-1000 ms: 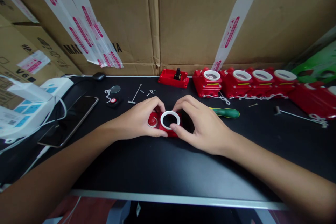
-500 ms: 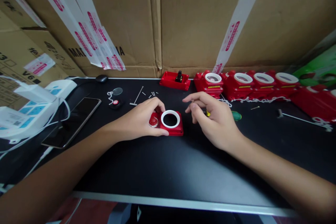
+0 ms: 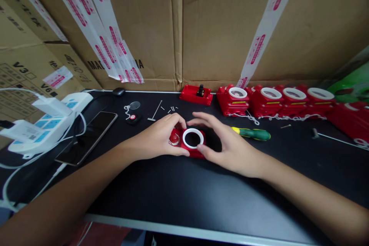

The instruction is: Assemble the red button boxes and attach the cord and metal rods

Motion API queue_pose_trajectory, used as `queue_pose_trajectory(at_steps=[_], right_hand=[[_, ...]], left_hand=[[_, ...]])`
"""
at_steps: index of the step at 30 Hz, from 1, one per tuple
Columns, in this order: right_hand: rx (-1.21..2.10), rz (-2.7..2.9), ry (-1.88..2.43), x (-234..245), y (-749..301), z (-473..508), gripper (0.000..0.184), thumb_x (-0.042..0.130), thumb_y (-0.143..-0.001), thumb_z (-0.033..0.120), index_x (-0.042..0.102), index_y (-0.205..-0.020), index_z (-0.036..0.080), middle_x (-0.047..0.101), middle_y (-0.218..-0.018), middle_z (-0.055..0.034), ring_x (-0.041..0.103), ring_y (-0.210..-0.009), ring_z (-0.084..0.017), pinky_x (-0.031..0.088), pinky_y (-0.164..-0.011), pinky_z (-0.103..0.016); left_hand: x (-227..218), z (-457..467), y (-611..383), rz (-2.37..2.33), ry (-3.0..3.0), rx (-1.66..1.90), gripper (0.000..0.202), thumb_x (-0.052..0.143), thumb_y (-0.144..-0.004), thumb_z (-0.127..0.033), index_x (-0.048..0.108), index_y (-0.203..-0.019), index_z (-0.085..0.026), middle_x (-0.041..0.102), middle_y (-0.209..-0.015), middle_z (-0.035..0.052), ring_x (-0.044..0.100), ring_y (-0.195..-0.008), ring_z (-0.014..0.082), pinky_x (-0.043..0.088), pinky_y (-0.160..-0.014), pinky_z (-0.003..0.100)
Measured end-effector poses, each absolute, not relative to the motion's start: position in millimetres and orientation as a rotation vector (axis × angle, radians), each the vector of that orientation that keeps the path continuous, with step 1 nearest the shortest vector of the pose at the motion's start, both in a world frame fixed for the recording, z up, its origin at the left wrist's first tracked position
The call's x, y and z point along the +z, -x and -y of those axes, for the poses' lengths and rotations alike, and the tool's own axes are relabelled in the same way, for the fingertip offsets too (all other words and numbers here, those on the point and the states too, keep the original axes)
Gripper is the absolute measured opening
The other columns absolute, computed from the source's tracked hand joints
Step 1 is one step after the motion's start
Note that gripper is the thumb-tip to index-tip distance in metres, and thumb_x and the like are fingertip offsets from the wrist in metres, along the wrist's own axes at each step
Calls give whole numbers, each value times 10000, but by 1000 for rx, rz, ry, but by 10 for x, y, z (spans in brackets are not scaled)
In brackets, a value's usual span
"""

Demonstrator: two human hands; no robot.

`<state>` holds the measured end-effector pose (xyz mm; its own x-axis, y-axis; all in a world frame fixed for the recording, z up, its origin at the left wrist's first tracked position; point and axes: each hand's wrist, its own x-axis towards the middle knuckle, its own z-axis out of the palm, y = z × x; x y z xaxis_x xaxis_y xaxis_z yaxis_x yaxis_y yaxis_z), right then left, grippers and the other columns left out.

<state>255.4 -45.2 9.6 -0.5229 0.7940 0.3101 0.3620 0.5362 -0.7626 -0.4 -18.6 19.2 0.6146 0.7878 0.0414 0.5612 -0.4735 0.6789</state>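
Red housing (image 3: 197, 153) sits on the bench (image 3: 173, 192) in our head view, directly before us, its red button (image 3: 174, 137) and white ring (image 3: 191, 146) facing up. Our left hand (image 3: 161, 138) has its grip around the button end, thumb along the near edge, fingers on the far side. Our right hand (image 3: 230, 150) arches over the other end, its thumb at the ring; we cannot tell whether its grip has closed there. Just beyond it we see a screwdriver (image 3: 255, 134); farther back lie small screws (image 3: 173, 109) and an open red tray (image 3: 190, 94).
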Motion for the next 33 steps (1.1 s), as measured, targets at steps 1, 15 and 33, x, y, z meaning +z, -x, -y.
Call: queue_pose_trajectory(at_steps=[1,15,33], right_hand=[[834,2157,921,79,-2540,453,698,718,-906,215,427,-1540,238,657,-1453,-103,643,-1333,-255,489,-1172,-486],[565,2238,921,135,-2508,493,536,728,-891,195,542,-1390,258,619,-1115,-90,648,-1031,-272,594,-910,-475],[716,2390,919,194,-2550,542,716,782,-892,311,423,-1508,255,523,-1367,-132,557,-1239,-296,533,-1060,-496]], left_hand=[[196,186,2,-1056,-2206,475,565,916,-761,-469,572,-1139,-228,649,-1179,48,637,-1032,235,492,-893,374],[214,198,-24,-1001,-2262,535,464,893,-790,-438,580,-1056,-222,634,-1087,27,618,-986,221,483,-884,364],[134,205,-26,-929,-2229,526,556,934,-745,-458,582,-1113,-233,652,-1175,34,642,-1065,221,492,-912,350]])
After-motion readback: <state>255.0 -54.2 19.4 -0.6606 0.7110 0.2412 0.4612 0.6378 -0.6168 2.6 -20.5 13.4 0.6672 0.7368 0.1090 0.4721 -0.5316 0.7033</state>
